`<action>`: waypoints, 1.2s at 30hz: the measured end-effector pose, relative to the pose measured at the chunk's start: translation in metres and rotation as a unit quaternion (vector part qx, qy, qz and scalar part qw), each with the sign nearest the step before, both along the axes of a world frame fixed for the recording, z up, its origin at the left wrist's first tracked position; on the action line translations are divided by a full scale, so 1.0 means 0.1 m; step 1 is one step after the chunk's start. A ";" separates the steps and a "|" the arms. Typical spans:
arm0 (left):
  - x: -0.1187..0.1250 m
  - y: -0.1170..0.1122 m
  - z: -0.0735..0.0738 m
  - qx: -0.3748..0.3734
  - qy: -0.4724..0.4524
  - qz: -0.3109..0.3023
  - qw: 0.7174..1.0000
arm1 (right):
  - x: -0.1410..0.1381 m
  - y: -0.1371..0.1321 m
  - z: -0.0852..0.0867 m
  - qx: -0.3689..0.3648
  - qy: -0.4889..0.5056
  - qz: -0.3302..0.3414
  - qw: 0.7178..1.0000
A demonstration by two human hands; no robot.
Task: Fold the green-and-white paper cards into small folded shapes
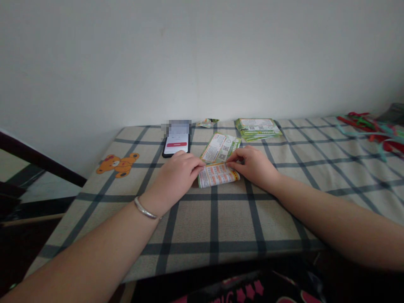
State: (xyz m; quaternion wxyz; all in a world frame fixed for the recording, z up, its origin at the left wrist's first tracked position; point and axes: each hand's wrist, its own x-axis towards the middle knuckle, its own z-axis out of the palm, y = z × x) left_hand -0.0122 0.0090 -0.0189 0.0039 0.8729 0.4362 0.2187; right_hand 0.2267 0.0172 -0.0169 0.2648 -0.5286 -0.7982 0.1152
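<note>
A printed paper leaflet (pixel 217 175) lies in front of me, bent across its middle so the near part curls up toward me and the far part rests flat. My left hand (pixel 181 173) pinches the left end of the bend between thumb and fingers; a silver bracelet (pixel 145 208) circles that wrist. At the right end of the same bend, my right hand (pixel 252 164) grips the paper with thumb and forefinger. The far half shows green print and a square code.
A phone (pixel 176 144) with a lit screen lies beyond my left hand. Behind are a stack of green leaflets (pixel 259 128) and a small folded paper (pixel 208 123) by the wall. A bear cutout (pixel 118 165) lies left; colourful ribbons (pixel 375 132) lie right on the checked tablecloth (pixel 230 223).
</note>
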 end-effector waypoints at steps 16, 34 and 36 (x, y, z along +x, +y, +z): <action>0.01 -0.03 0.01 0.015 0.044 0.011 0.999 | -0.03 0.01 -0.02 0.024 -0.030 0.031 0.999; 0.03 -0.02 0.01 0.024 0.063 0.028 0.997 | 0.00 0.08 -0.05 -0.002 -0.028 0.072 0.997; 0.02 -0.02 -0.01 0.028 0.051 0.028 0.998 | 0.01 0.09 -0.06 -0.003 -0.032 0.088 0.996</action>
